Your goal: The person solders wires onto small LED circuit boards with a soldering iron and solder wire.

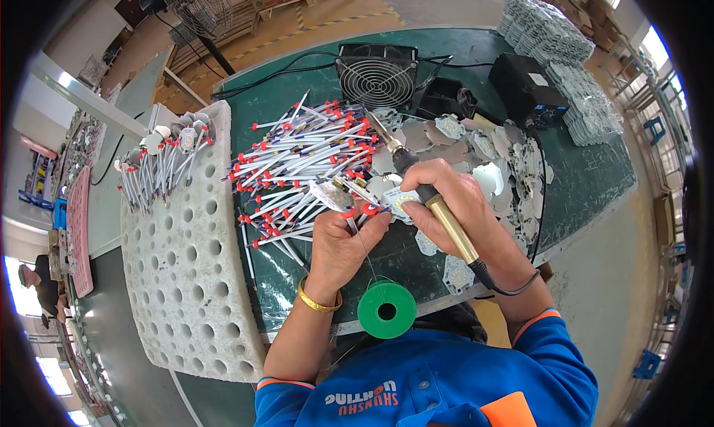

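My right hand (455,202) is wrapped round the gold handle of a soldering iron (450,230). Its metal tip points up and left, above the heap of cables. My left hand (343,242) pinches a short white cable with a red ring (348,213), and a thin strand of solder wire runs down from its fingers to a green spool (367,317). A small white LED board (332,195) is just above the left fingers; whether it joins the cable I cannot tell. Another LED board (400,201) is between my hands, partly behind the right fingers.
White cables (312,152) with red rings lie heaped ahead. Loose boards and metallic discs (487,178) cover the right. A holed foam block (175,256) stands left, with finished-looking cables on it. Behind are a fan (377,81), a black box (526,88) and stacked boards (547,29).
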